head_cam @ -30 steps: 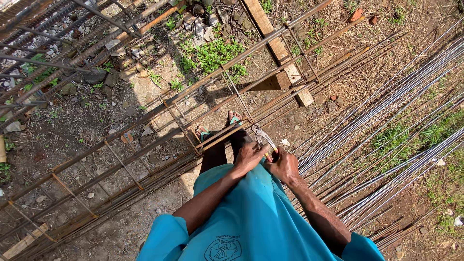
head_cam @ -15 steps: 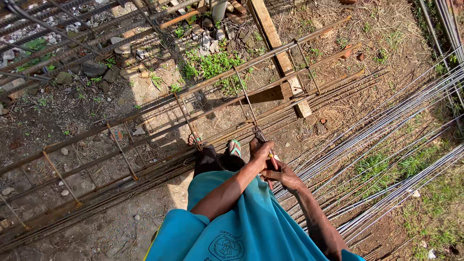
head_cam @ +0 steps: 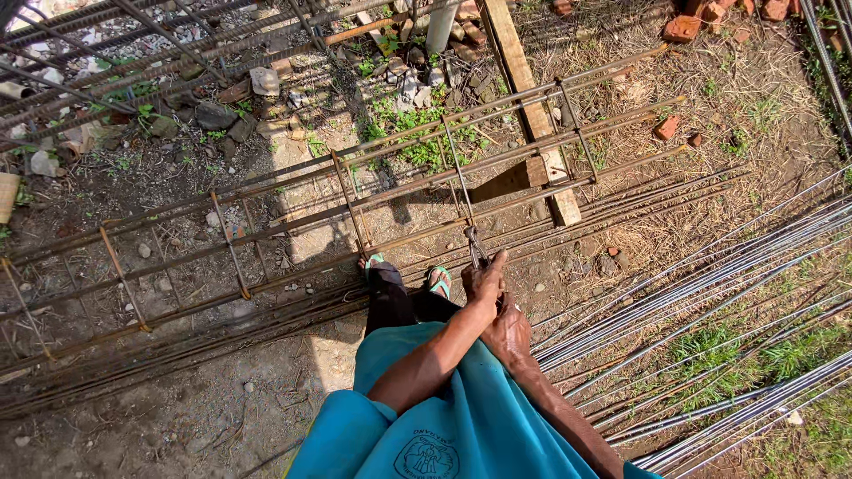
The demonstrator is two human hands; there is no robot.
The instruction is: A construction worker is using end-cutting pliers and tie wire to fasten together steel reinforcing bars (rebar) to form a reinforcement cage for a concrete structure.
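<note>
Rusty steel rebar cage (head_cam: pixel 293 222) lies long across the dirt from near left to far right, its square stirrups spaced along it. Both arms reach forward over a teal shirt (head_cam: pixel 461 417). Left hand (head_cam: pixel 486 282) and right hand (head_cam: pixel 508 333) press together, clamped on a small metal tying tool (head_cam: pixel 476 247) at the cage's near bar.

Hands (head_cam: pixel 495 306) (both) lower on cage (head_cam: pixel 355 208)
</note>
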